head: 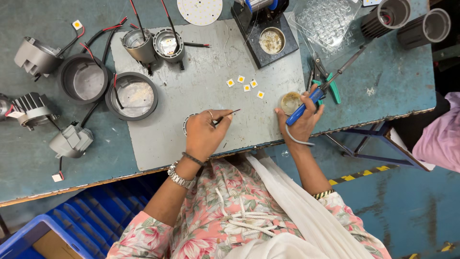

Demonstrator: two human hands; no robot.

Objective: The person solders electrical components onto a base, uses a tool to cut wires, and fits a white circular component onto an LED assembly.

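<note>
On counter [28, 158], far left, grey lamp housings [86, 79] lying with red-black leads, crowding grey mat [201, 62] edge. Left hand [203, 134] pinching thin wire [229, 114], covering round part beneath. Yellow LED chips [245, 85] sitting loose mid-mat, open room around. Right hand [302, 120] gripping blue-handled soldering iron [316, 93] beside small flux tin [290, 101] near counter's front edge. Green pliers [326, 79] lying just beyond.
</note>
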